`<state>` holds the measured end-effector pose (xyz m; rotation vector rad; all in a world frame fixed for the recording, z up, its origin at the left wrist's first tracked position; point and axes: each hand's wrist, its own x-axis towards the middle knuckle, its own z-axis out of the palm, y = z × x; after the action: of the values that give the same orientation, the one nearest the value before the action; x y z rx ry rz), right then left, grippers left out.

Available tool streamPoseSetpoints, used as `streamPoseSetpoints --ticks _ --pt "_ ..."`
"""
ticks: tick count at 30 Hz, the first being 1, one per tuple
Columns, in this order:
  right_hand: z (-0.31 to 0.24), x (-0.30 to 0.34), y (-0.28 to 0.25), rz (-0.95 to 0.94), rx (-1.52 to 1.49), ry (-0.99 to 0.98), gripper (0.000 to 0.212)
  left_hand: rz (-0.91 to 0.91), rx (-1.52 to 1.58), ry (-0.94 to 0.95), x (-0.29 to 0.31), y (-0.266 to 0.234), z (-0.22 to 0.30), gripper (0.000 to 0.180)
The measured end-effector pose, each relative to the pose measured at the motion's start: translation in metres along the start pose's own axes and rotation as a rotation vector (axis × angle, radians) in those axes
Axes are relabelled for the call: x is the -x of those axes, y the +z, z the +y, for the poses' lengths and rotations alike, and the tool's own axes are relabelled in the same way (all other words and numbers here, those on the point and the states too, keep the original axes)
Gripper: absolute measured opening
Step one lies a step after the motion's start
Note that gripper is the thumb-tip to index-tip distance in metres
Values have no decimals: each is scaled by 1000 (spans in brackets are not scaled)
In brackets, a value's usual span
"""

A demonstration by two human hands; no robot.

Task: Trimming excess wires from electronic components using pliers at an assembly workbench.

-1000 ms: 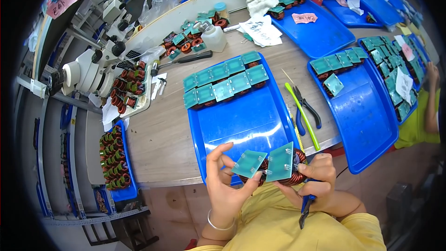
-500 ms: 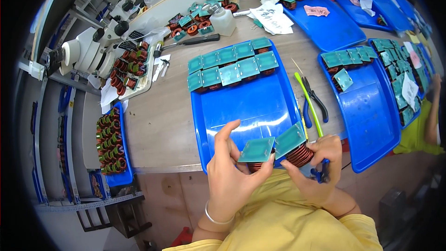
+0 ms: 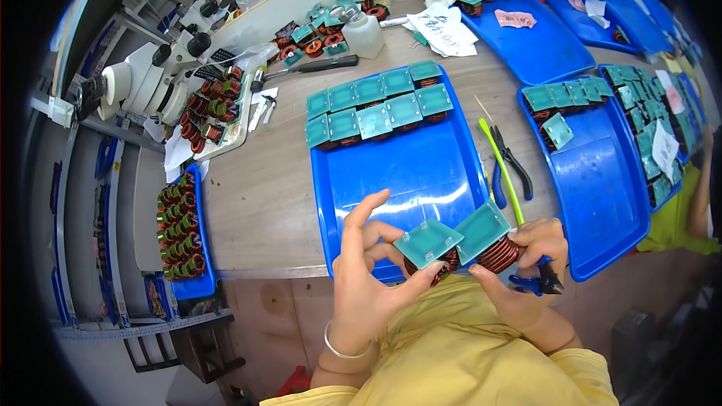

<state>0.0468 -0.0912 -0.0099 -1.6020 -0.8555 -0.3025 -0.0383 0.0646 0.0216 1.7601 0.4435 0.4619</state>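
Observation:
Between thumb and fingers, my left hand (image 3: 365, 274) grips a copper-wound coil with a square green circuit board (image 3: 427, 243) on top. A second coil (image 3: 496, 254) with a green board (image 3: 483, 231) is pinched in my right hand (image 3: 530, 286). The two boards touch or overlap at their near corners. Small blue-handled cutters (image 3: 541, 281) are tucked in my right hand as well, jaws poking out to the right. Both hands are over the near edge of a blue tray (image 3: 376, 173), whose far end holds two rows of similar board-topped coils (image 3: 374, 122).
Right of the tray lie black-and-blue pliers (image 3: 513, 169) and a lime-green stick (image 3: 505, 165). Another blue tray (image 3: 594, 195) with board-topped coils stands beyond. A tray of bare coils (image 3: 180, 225) sits at left, below a microscope (image 3: 143, 90). A squeeze bottle (image 3: 363, 36) stands at the back.
The coil in my left hand has turned and tilted, its board now angled with a corner toward me. The right coil has shifted slightly right, and the cutters' jaws have swung outward.

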Motion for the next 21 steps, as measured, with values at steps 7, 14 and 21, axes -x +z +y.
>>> streamPoseSetpoints --ticks 7,14,21 --pt "4 4 -3 72 -156 61 52 -67 -114 -100 -14 3 -30 62" --pt "-10 -4 6 118 -861 577 41 -9 -673 222 -20 5 -43 54" --pt "-7 -8 19 -46 -861 767 42 -531 563 84 -13 -13 -28 51"
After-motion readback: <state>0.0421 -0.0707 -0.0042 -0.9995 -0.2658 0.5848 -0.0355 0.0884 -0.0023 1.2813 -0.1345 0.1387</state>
